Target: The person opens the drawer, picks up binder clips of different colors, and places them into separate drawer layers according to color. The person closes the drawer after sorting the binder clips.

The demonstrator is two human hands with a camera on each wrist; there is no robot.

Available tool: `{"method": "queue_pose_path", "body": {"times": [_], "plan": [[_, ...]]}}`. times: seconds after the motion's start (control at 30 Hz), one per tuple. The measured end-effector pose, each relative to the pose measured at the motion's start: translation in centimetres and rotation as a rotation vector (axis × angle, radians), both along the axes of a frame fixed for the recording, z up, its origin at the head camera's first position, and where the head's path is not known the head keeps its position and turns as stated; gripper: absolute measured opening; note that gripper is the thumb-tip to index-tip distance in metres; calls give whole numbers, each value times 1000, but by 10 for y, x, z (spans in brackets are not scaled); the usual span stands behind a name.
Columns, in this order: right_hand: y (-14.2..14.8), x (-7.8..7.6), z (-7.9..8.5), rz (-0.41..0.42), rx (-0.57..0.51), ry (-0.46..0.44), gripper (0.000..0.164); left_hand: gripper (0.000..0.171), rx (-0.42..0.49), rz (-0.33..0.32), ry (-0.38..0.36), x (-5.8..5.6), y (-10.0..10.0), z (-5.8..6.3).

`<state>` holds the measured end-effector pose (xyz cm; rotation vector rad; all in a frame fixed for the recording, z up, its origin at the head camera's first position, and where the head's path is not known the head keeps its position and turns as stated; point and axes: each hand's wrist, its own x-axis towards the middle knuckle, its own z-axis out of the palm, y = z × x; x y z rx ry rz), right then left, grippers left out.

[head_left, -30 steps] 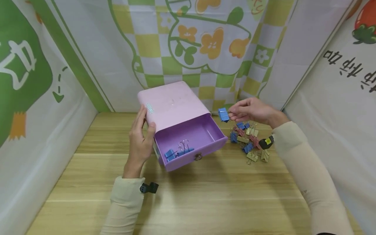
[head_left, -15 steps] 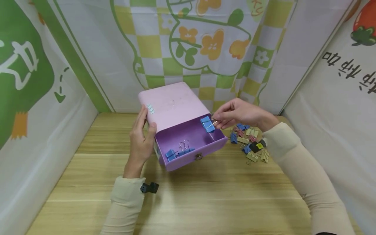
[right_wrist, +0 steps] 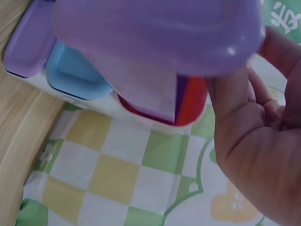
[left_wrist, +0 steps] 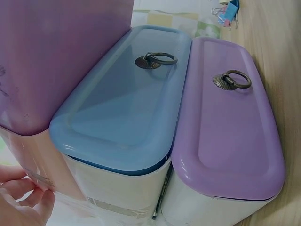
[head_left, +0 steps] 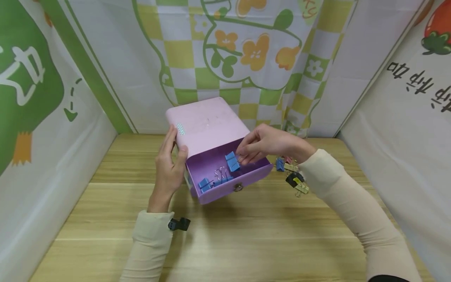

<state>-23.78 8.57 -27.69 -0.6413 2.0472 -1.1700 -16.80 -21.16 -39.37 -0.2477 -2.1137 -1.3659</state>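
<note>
In the head view my right hand (head_left: 271, 143) pinches a blue binder clip (head_left: 232, 161) by its wire handles over the opened purple drawer (head_left: 213, 194). Inside that drawer, toward the left, lie blue binder clips (head_left: 205, 185). My left hand (head_left: 165, 172) rests against the left side of the pink-topped drawer chest (head_left: 208, 121), thumb near its front edge. Its fingertips (left_wrist: 40, 207) touch the pale side wall in the left wrist view. The right wrist view shows my right hand (right_wrist: 258, 117) beside the drawer; the clip is hidden there.
A blue drawer (left_wrist: 127, 103) and another purple drawer (left_wrist: 230, 127), both closed with ring pulls, sit below the opened one. Several binder clips (head_left: 280, 164) lie piled on the wooden table (head_left: 246, 239), partly behind my right arm. A checked curtain (head_left: 218, 84) hangs behind.
My right hand has carried the blue binder clip leftward from above the pile, past the drawer's right edge, to over its middle. My left hand and the chest have stayed put.
</note>
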Motion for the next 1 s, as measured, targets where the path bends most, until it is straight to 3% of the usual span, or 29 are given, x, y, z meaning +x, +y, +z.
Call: {"method": "queue_pose_path", "body": {"times": [0.27,1.0], "plan": [[-11,1,-8,-5,16,-4,24,65,1,1,12,0,1,-1],[-34,4,-18,99,9,28,25,64,0,-6,38,-2,0,-1]]}}
